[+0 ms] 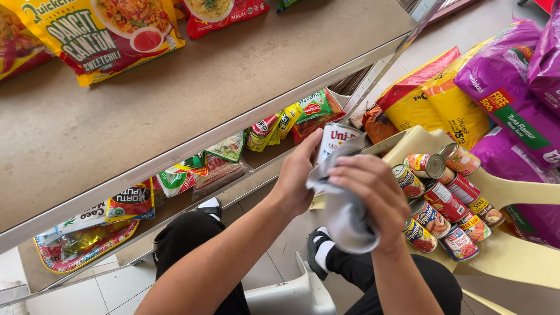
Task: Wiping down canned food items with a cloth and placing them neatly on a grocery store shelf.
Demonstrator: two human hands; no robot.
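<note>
Head view. The left hand [297, 175] is closed around a white can [333, 143], fingers wrapped about its near side. The can is tilted, its long axis running up and away from the wrist towards the shelf edge; the printed side faces the camera. The right hand [370, 195] is closed on a grey cloth [344, 204] and presses it against the lower part of the can, so cloth and can are touching. Both hands meet at the can; the left carries it, the right lies just below and to the right of it.

Right of the right hand, close by, a cream plastic chair [513, 256] carries a cluster of cans [443, 201] with red labels, most lying on their sides, touching one another. Beyond them, further right, stand large purple bags [513, 87] and yellow bags [449, 105].

Left of and beyond the left hand runs a metal-edged shelf [175, 116], its brown top bearing noodle packets [99, 32] at the far edge. The lower shelf holds small sachets [233, 146] in a row. Below the hands: pale tiled floor [280, 256], the person's dark trousers, and a white stool edge [291, 294].
</note>
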